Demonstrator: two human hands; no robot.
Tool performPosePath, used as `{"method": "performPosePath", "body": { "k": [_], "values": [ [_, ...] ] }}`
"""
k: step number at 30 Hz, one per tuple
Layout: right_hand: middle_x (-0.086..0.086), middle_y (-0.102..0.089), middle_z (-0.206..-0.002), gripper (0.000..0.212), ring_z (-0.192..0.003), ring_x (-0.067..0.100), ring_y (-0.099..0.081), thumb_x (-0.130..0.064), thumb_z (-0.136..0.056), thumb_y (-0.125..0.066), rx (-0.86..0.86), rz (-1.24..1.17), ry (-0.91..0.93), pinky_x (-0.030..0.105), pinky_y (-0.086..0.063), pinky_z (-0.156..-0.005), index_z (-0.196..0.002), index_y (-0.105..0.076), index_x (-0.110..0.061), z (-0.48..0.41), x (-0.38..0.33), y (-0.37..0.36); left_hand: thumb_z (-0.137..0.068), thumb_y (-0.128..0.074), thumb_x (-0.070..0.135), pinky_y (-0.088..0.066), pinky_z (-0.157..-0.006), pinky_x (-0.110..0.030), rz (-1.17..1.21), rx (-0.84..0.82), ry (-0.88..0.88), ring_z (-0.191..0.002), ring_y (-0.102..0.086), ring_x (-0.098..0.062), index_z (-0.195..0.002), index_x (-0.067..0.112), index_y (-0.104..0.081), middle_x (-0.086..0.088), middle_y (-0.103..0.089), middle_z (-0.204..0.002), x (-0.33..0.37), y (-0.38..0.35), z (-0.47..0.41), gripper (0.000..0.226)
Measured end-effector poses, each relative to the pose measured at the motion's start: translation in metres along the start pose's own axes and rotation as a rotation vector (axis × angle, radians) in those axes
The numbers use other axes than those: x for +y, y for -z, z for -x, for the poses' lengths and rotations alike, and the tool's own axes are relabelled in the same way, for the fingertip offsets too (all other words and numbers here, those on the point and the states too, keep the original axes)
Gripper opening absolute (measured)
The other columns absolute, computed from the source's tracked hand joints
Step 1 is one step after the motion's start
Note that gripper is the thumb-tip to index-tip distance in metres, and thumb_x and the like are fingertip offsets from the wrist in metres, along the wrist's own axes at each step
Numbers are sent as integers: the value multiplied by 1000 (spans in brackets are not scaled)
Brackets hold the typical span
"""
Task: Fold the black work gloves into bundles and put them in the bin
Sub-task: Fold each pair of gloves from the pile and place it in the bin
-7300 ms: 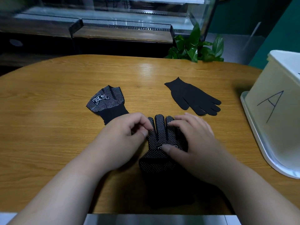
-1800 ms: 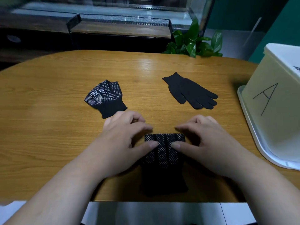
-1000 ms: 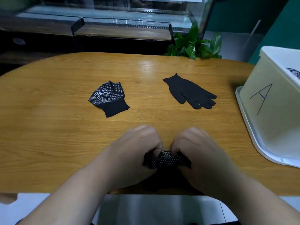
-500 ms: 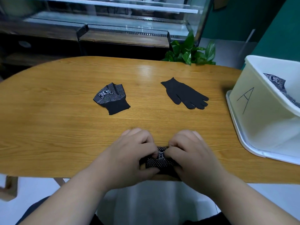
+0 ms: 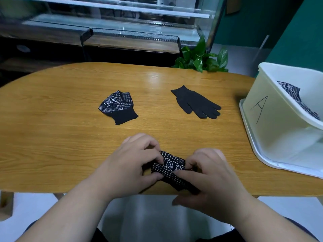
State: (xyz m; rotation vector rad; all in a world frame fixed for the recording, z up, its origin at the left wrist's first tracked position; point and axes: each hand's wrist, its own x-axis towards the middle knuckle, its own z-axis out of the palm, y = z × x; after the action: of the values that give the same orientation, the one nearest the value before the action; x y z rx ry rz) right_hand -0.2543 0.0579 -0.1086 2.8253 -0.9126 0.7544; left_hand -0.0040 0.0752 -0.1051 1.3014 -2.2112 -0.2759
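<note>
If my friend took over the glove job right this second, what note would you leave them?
Hands: the left hand and right hand both grip a half-rolled dotted bundle at the near edge of the table.
Things: a folded dotted glove lies mid-table, with a flat black glove to its right. The bin marked A stands far right.
Done: dotted gloves are in the bin.
Left: finish this bundle, bin it, then do the other two.

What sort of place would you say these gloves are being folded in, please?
Probably a shop or café interior, not a workshop: a glass display counter stands behind the oval wooden table, a leafy plant sits beside it, and the walls are dark green.
</note>
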Motion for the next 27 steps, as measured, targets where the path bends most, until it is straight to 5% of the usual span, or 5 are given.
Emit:
{"method": "performPosePath", "body": {
  "k": [3, 8, 13, 21, 27],
  "values": [
    [-8, -58, -88, 41, -90, 20, -55, -65, -74, -69, -65, 31, -1, 39, -41, -78, -90, -74, -27, -2, -5, -1, -75, -68, 50, -43, -103, -39, 42, -26, 28, -129, -47, -2, -93, 36, -62, 22, -56, -128, 1, -1, 0, 24],
    [-11, -62, -91, 13, -96, 21, -60, -37, -87, -66, -21, 41, 9, 43, -46, -82, -90, -73, -26, -1, -7, 0, -73, -69, 51, -44, -98, -33, 68, -73, 21, -119, -50, 2, -93, 35, -60, 27, -53, -129, 5, 4, 4, 27],
    [-15, -68, -111, 23, -117, 21, -57, -22, -79, -64, -45, 138, -111, 41, -35, -94, -100, -71, -29, -1, 2, -3, -81, -65, 46, -44, -92, -29, 194, -114, -12, -110, -53, 1, -107, 37, -62, 23, -52, -121, 13, 10, 2, 28],
    [-19, -54, -102, 31, -102, 11, -50, -44, -94, -43, -113, -136, -339, 37, -32, -90, -111, -68, -37, -1, 5, 5, -92, -50, 36, -45, -88, -20, 454, -16, 233, -99, -63, 2, -110, 51, -55, 26, -70, -97, 22, 0, -4, 23],
    [-29, -63, -104, 25, -110, -2, -55, -30, -90, -48, -197, -307, -318, 38, -40, -96, -104, -67, -38, -4, 15, 7, -89, -58, 45, -35, -87, -8, 189, 148, 254, -104, -52, 1, -100, 39, -67, 24, -57, -99, 14, 0, -26, 15]
  ]
}}
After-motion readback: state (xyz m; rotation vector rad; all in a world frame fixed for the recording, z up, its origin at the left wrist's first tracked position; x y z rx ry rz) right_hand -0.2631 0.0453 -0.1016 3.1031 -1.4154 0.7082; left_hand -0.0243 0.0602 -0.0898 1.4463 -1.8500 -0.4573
